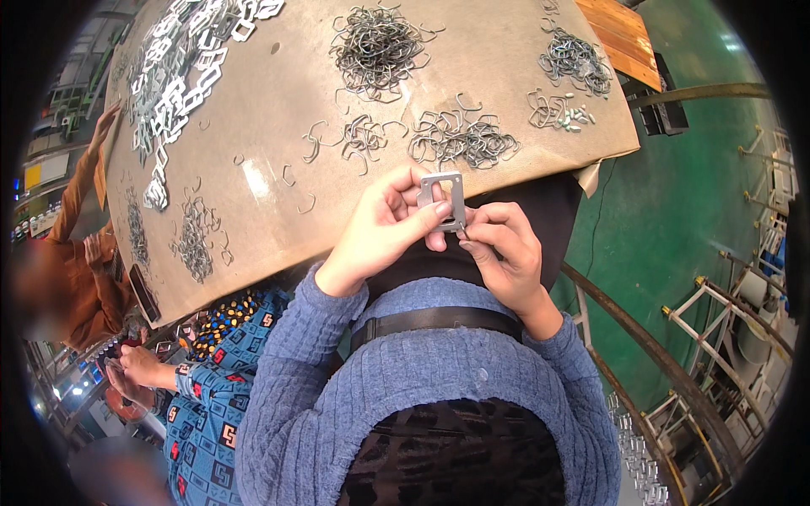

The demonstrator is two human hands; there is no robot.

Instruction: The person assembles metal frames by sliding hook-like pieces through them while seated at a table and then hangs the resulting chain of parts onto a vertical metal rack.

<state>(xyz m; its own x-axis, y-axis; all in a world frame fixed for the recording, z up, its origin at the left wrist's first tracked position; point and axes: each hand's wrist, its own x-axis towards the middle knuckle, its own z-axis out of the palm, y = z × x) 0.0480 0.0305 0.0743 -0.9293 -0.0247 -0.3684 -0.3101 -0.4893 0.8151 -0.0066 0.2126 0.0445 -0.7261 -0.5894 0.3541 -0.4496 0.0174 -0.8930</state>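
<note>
My left hand (pixel 381 221) holds a small rectangular metal frame (pixel 457 199) with a cut-out middle, its thumb across the front and fingers behind. My right hand (pixel 510 251) is closed in a pinch at the frame's lower right corner. Anything between those fingertips is too small to make out. Both hands are just off the table's near edge, above my lap. On the table beyond them lies a loose heap of bent metal wire hooks (pixel 466 142), with a smaller heap of hooks (pixel 363 138) to its left.
The brown-covered table (pixel 278 101) bears a large pile of wire hooks (pixel 375 52), a pile of hooks (pixel 575 62) at right, small pale pieces (pixel 579 120), and many metal frames (pixel 181 72) at left. Co-workers' hands (pixel 137 368) are at left. Metal racks (pixel 717 316) stand at right.
</note>
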